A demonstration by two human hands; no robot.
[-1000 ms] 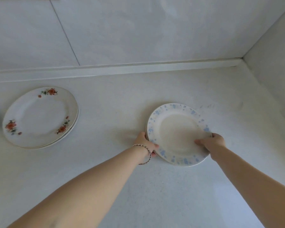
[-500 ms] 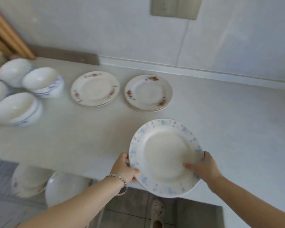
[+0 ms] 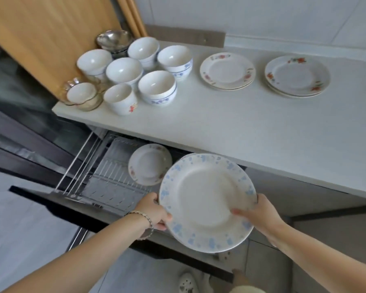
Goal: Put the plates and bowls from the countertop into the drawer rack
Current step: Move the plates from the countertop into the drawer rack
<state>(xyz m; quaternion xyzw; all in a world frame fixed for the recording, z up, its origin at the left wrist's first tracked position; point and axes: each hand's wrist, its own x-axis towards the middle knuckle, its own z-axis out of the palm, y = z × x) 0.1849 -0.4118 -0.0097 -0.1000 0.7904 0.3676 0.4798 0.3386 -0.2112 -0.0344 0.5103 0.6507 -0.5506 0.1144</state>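
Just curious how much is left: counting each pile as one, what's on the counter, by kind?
Flowered plate piles: 2
White bowls: 7, one of them inside the glass bowl
Glass bowl: 1
Metal bowl: 1
Total: 11

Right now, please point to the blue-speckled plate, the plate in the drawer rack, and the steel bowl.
blue-speckled plate (image 3: 205,199), head view, on its centre well.
plate in the drawer rack (image 3: 148,164), head view, on its face.
steel bowl (image 3: 114,40), head view, on its inside.
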